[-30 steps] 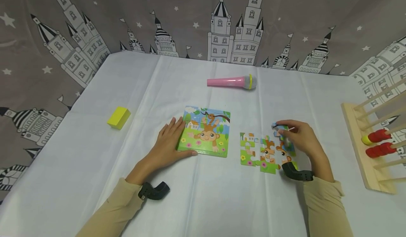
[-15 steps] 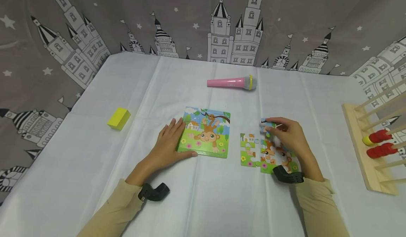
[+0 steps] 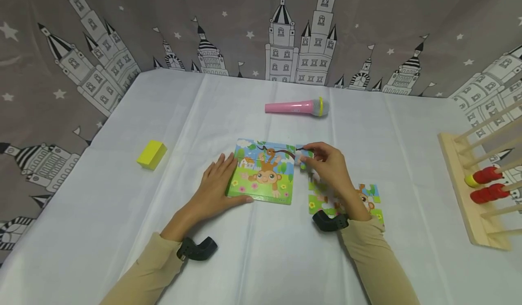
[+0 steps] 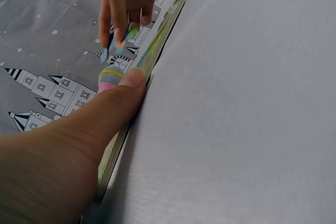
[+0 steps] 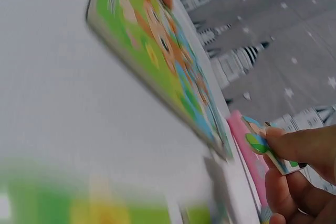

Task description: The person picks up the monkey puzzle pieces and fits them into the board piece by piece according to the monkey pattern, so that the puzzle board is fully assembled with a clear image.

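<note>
A square board with a monkey picture [image 3: 265, 191] lies mid-table. Along its left edge rests my left hand [image 3: 212, 189], fingers straight; in the left wrist view its thumb [image 4: 118, 98] lies along the board's near edge. My right hand [image 3: 331, 167] pinches a jigsaw puzzle piece [image 3: 306, 155] between thumb and fingers beside the board's upper right corner. The right wrist view shows this blue and green piece [image 5: 257, 142] held above the table. Further joined jigsaw pieces [image 3: 316, 205] lie right of the board, partly hidden beneath my right hand and wrist.
A pink toy microphone [image 3: 289, 108] lies behind the board. On the left sits a yellow block [image 3: 152, 154]. A wooden bead rack [image 3: 469, 191] with red and yellow beads stands at the right edge. A castle-print cloth [image 3: 228, 6] hangs behind the white table.
My right hand has lifted the jigsaw puzzle piece away from the joined pieces and carried it left, up to the board's upper right corner. The left hand has stayed in place.
</note>
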The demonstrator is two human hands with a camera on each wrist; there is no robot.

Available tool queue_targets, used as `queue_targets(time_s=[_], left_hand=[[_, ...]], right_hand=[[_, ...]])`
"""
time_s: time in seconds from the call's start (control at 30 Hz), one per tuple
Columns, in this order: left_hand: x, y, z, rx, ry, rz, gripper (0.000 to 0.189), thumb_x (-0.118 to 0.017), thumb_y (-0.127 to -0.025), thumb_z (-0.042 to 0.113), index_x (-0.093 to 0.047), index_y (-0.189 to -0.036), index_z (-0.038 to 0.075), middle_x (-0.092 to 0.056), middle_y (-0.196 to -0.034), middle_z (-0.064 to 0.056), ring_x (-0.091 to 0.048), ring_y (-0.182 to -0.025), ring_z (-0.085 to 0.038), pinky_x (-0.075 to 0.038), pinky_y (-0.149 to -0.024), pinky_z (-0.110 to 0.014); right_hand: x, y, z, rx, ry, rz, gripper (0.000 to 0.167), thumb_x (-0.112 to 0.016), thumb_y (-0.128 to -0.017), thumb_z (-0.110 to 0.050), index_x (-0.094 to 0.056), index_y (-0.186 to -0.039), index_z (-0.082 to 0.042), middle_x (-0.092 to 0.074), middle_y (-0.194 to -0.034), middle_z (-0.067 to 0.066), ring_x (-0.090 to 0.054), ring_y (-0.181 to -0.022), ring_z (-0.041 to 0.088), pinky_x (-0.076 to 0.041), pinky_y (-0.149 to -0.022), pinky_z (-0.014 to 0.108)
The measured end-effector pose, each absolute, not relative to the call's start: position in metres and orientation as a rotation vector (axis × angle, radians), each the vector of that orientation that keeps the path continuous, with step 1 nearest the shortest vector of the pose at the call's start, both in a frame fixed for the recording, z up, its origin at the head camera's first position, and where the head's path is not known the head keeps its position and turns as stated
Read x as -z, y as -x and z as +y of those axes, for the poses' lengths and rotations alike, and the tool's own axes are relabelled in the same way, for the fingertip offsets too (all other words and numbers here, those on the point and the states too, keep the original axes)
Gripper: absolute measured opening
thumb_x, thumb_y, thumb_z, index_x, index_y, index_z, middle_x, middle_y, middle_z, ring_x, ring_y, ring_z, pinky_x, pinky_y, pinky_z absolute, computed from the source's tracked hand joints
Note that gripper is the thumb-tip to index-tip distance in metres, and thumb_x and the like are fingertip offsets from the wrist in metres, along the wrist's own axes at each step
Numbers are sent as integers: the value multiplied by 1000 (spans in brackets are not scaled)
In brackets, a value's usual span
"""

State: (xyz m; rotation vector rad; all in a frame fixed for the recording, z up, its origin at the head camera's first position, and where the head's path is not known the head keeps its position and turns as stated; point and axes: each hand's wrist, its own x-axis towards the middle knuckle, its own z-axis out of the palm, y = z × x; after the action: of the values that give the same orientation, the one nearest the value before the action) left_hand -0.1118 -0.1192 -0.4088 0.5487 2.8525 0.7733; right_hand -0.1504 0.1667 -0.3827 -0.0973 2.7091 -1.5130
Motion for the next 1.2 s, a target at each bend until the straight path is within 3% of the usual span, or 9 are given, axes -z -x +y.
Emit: queue_targets(time_s=[0.2,0.6,0.97,1.2], left_hand=[[409,112,-118,-773,-555,2854,102,-65,-72,57,-17,-144,3,-11,-153,-13,-1,-142,-31,-3,-113,-49],[408,112,-120,-768,-557,2855,101,-65,-73,56,-17,-144,3,-11,-153,-13,-2,-142,-32,-4,-113,-50],[407,111,-119,-763,-551,2854,102,-65,-73,57,-18,-144,2,-11,-153,-13,-1,-142,-31,-3,-113,-49],[407,111,-119,-766,-548,2856,101,-66,-73,56,-19,-144,2,-12,-153,-13,-2,-142,-32,-4,-113,-50]], right_hand=[[388,161,137,1489,22,2714,32,-70,-79,-22,-63,-108,-12,-64,-98,12,-58,-80,18,-46,-70,25],[395,167,115,1461,43,2769,36,-72,-77,-20,-61,-110,-9,-58,-75,7,-42,-56,12,-35,-52,22],[392,172,112,1229,20,2861,40,-72,-77,-23,-62,-110,-2,-55,-94,13,-47,-79,20,-38,-66,26],[391,174,111,1179,21,2840,38,-71,-78,-23,-64,-109,-1,-53,-101,16,-47,-83,21,-39,-66,26]])
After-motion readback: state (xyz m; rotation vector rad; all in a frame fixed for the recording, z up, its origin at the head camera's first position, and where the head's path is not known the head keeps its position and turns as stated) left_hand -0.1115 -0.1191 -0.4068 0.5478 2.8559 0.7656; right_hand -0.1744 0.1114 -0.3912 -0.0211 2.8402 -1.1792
